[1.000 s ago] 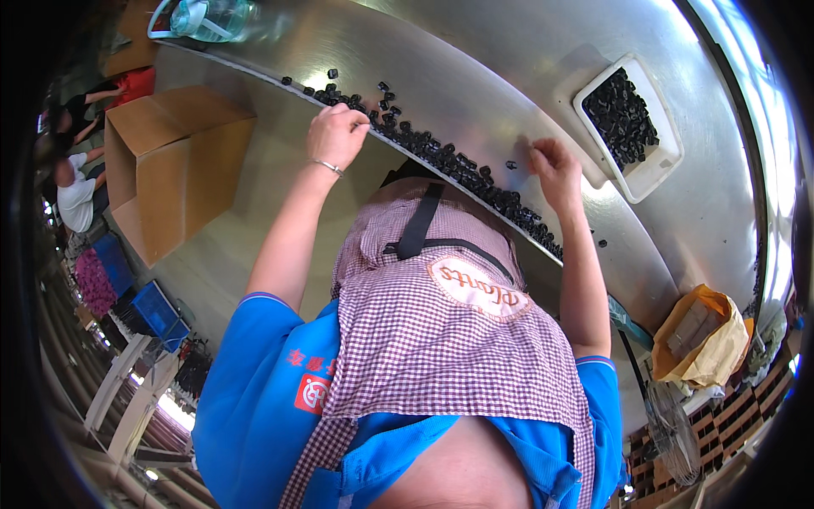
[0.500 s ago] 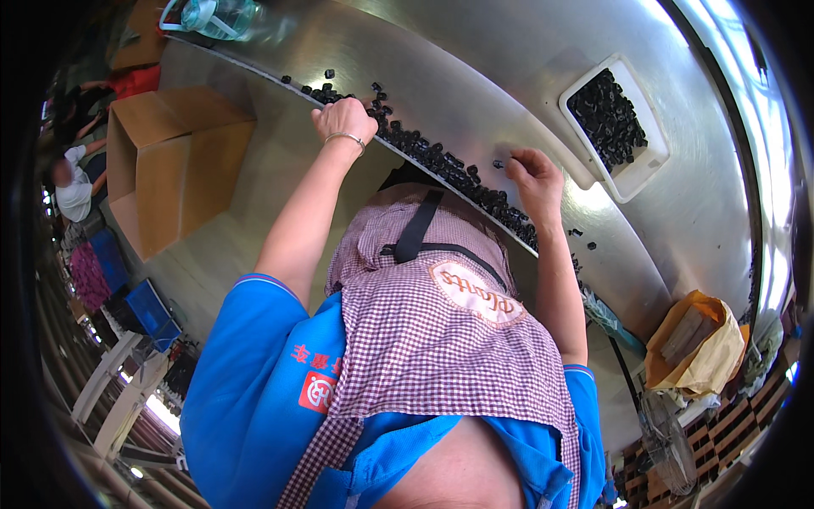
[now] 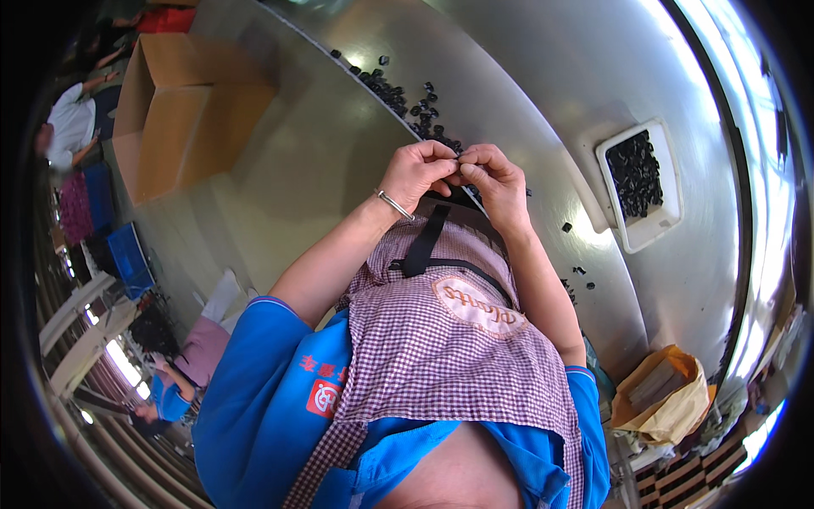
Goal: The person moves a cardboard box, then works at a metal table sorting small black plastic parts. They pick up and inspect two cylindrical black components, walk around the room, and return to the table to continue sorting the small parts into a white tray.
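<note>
Close together at the table's near edge, my left hand (image 3: pixel 417 176) and my right hand (image 3: pixel 500 188) meet fingertip to fingertip. Between their pinched fingers sits a small black part (image 3: pixel 459 161), mostly covered, so its exact shape cannot be made out. Loose black parts of a like size (image 3: pixel 432 127) lie along the edge of the metal table (image 3: pixel 517 93), just beyond and to the left of my hands. A few more black parts (image 3: pixel 579 271) are scattered to the right of my right forearm.
A white tray (image 3: pixel 667 216) filled with black parts stands at the right on the table. An open cardboard box (image 3: pixel 182 119) is on the floor at left. Lower right is a brown paper bag (image 3: pixel 678 399). Other people (image 3: pixel 76 123) are at the far left.
My left hand has come off the pile and moved right and down. My right hand has moved left to meet it, and both now pinch a small black part. The view has shifted.
</note>
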`<state>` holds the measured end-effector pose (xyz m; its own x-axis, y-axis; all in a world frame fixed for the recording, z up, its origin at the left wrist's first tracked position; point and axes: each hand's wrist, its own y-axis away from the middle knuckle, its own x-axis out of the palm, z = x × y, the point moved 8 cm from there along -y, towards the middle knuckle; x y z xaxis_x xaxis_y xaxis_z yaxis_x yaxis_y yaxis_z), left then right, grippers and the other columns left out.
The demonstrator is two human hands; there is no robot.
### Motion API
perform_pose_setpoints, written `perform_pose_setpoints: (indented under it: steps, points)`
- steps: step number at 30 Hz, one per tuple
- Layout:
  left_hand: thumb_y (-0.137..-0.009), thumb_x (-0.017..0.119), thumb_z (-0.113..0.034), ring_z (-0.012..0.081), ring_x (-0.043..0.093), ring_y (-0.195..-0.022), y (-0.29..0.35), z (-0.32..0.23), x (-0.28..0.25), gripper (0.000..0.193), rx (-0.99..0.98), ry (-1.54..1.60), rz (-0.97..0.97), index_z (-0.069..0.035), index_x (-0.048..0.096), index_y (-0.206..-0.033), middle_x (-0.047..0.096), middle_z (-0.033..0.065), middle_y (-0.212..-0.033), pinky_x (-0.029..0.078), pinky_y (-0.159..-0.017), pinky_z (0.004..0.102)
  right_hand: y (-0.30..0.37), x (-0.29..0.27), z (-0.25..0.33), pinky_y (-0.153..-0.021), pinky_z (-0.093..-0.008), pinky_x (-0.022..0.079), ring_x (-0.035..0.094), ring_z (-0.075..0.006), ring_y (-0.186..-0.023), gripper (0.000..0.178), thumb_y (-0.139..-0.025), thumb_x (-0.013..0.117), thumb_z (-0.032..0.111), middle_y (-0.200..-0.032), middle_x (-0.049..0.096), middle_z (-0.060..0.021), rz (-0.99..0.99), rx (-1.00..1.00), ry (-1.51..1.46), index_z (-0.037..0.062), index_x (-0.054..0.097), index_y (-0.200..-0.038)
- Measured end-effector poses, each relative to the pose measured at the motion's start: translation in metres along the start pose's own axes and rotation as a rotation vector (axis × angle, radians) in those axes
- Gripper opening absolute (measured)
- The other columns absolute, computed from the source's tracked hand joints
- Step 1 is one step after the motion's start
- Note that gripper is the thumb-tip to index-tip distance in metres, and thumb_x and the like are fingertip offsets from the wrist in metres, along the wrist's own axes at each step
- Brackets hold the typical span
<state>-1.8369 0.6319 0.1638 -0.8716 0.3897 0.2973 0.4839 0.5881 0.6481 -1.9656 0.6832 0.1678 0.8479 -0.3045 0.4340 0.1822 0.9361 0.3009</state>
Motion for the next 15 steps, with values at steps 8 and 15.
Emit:
perform_pose_setpoints:
  steps: [8,15]
  points:
    - [-0.091,0.062,-0.002,0.0145,0.069,-0.075,0.007,0.003,-0.028,0.008,0.116,0.057,-0.105,0.000,0.064,-0.099,0.069,0.0081,-0.087,0.058,-0.065,0.0245,-0.015,0.021,-0.017,-0.074,-0.0242,0.052,0.062,-0.0107,-0.079,0.004,-0.091,0.063,-0.001,-0.087,0.066,-0.0036,0.059,0.174,0.014,-0.0012,0.065,-0.095]
    - [-0.092,0.061,0.002,0.0165,0.069,-0.087,-0.003,-0.010,-0.054,0.021,0.216,0.034,-0.120,0.001,0.063,-0.113,0.068,0.0090,-0.098,0.059,-0.073,0.0266,-0.053,0.035,-0.024,-0.073,-0.0257,0.052,0.064,-0.0126,-0.076,0.008,-0.086,0.070,0.003,-0.086,0.067,-0.0043,-0.032,0.120,0.237,-0.0004,0.066,-0.092]
